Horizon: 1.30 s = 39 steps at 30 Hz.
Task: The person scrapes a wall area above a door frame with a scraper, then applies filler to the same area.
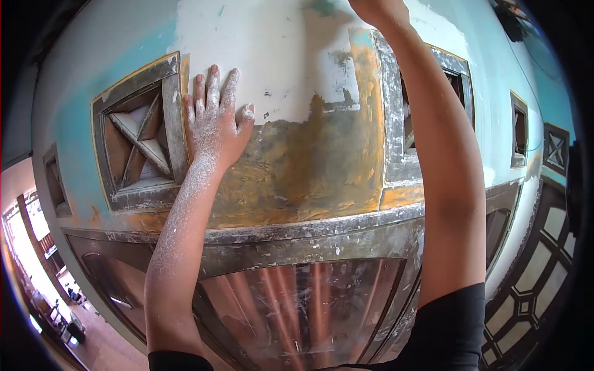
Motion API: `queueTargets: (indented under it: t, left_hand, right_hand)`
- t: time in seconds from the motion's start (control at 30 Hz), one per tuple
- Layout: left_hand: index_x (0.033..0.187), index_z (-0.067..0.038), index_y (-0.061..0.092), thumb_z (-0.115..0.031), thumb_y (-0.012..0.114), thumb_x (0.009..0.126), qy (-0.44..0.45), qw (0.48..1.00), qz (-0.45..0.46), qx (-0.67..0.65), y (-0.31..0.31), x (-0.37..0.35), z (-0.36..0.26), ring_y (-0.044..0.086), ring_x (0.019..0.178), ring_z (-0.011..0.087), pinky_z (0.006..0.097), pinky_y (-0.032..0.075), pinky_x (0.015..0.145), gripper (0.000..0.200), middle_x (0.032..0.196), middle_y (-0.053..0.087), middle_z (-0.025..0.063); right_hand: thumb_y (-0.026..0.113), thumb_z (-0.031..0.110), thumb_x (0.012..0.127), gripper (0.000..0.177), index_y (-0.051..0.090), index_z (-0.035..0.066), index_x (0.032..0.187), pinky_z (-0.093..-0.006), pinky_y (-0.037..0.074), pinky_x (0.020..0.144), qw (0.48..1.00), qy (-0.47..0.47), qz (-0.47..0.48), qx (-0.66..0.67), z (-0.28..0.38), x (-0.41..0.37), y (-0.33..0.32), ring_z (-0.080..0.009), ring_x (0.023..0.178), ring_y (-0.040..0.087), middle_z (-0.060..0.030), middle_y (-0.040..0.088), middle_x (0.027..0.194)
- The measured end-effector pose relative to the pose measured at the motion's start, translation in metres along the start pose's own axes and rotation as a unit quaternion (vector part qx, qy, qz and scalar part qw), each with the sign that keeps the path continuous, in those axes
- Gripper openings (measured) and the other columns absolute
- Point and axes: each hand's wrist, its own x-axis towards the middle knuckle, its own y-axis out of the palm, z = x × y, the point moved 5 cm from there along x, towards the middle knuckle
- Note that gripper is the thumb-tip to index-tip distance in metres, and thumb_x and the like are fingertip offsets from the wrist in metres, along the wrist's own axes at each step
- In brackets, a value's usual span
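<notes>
My left hand (218,123), dusted with white powder, lies flat with spread fingers against the wall, just right of a square wooden vent frame (135,133). It holds nothing. The wall around it has a white coated area (247,43) above and a brown and orange patch (297,167) below. My right arm reaches up past a second vent frame (393,105). Only the wrist and the base of my right hand (382,9) show at the top edge; its fingers, and anything in them, are out of view.
Below the wall patch runs a weathered wooden ledge (309,227) above a glass pane (303,309) with reddish folds behind it. A dark panelled door (535,272) stands at the right. Through an opening at lower left, a tiled floor (108,340) shows.
</notes>
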Motion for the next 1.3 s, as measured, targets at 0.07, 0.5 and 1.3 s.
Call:
queueTargets:
  t: [0.07, 0.5, 1.3]
  left_hand:
    - [0.164, -0.024, 0.025, -0.041, 0.053, 0.099, 0.0, 1.0, 0.002, -0.001, 0.0, -0.001, 0.0, 0.01, 0.158, 0.0365, 0.0602, 0.01, 0.125, 0.073, 0.171, 0.016, 0.0133]
    - [0.162, -0.024, 0.029, -0.035, 0.054, 0.102, -0.003, 1.0, -0.002, 0.007, -0.005, -0.008, -0.002, 0.014, 0.158, 0.0333, 0.0559, 0.012, 0.126, 0.067, 0.171, 0.02, 0.0089]
    - [0.163, -0.026, 0.027, -0.047, 0.055, 0.098, 0.036, 0.998, 0.049, -0.016, 0.002, -0.011, -0.121, 0.004, 0.157, 0.0448, 0.0753, 0.007, 0.118, 0.074, 0.172, 0.01, 0.0144]
  right_hand:
    - [0.059, 0.029, 0.092, 0.03, 0.069, 0.009, 0.111, -0.0521, 0.056, 0.086, 1.0, 0.002, 0.007, 0.0, 0.001, 0.01, 0.003, -0.0426, 0.1, 0.069, -0.0221, 0.074, 0.104]
    - [0.059, 0.03, 0.092, 0.036, 0.065, 0.009, 0.122, -0.0505, 0.055, 0.089, 0.999, 0.003, 0.036, 0.014, -0.006, -0.008, -0.016, -0.0413, 0.103, 0.069, -0.0222, 0.073, 0.109]
    - [0.058, 0.034, 0.091, 0.038, 0.069, 0.009, 0.118, -0.0523, 0.054, 0.09, 0.998, 0.055, -0.003, -0.013, -0.097, 0.021, -0.013, -0.0441, 0.104, 0.068, -0.0247, 0.072, 0.111]
